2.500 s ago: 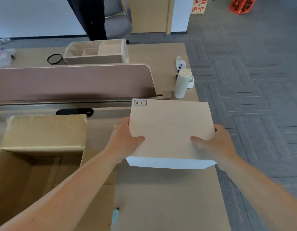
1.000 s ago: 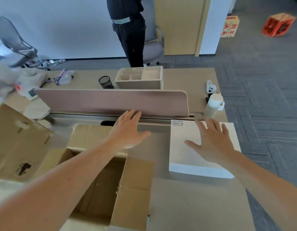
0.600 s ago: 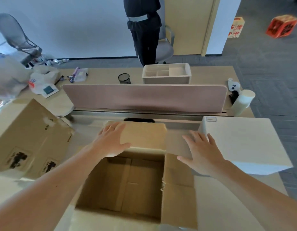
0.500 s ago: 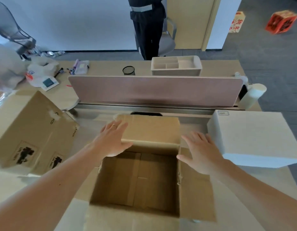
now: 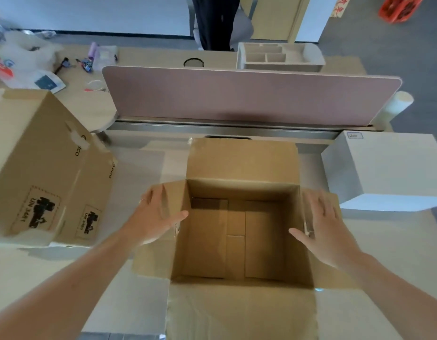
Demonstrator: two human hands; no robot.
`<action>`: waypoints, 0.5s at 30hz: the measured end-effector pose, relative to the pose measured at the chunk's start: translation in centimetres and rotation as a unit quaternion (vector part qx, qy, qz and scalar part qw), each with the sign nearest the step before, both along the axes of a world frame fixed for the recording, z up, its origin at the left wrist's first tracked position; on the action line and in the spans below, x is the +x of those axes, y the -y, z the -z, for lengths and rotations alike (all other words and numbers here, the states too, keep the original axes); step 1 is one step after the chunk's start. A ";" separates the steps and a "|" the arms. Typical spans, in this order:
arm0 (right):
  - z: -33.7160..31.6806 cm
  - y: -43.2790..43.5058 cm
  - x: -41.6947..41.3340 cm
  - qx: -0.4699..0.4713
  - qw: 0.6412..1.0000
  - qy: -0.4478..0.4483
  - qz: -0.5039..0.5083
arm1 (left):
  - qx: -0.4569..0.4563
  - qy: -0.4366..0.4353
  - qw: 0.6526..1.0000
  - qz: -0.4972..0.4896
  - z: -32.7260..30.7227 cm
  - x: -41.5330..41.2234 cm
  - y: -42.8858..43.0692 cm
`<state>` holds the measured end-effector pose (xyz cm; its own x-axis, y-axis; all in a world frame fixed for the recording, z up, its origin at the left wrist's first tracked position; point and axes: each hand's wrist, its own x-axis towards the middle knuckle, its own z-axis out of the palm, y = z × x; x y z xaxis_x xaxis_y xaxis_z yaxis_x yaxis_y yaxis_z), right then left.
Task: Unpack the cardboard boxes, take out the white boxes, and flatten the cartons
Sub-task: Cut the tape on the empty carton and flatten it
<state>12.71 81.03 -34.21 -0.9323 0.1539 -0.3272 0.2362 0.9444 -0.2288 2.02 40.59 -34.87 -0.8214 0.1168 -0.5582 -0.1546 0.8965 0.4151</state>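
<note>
Brown carton (image 5: 242, 158), white box (image 5: 386, 165), pink divider (image 5: 249, 96)

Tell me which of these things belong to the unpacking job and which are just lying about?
Belong to the job: the open carton, empty, with the left hand and right hand flat on its side flaps; the white box; the second carton.

Just lying about: the pink divider, the organiser tray, the white bottle, the plastic bag.

The open carton (image 5: 239, 231) sits centre — second carton (image 5: 40, 168) left, closed box (image 5: 389, 168) right, divider (image 5: 249, 96) behind.
</note>
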 end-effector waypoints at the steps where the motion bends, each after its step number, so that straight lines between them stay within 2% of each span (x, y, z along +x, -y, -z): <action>1: 0.2 -0.2 0.2 -0.006 1.000 0.009 0.024 | 0.001 0.009 1.000 -0.012 0.2 -0.1 0.3; 5: 0.3 -1.4 1.5 -0.014 0.995 0.057 0.077 | -0.024 0.017 0.999 -0.041 -0.1 -0.4 1.2; 8: 0.0 -2.1 2.0 -0.039 0.989 0.070 0.123 | -0.053 -0.036 0.995 -0.074 -1.6 -0.9 1.7; 12: -0.6 -3.3 1.6 -0.135 0.963 0.084 0.217 | -0.048 -0.103 0.989 -0.092 -3.8 -1.1 1.8; 15: -0.6 -4.7 1.3 -0.156 0.953 0.080 0.246 | -0.038 -0.121 0.986 -0.111 -4.8 -0.7 1.6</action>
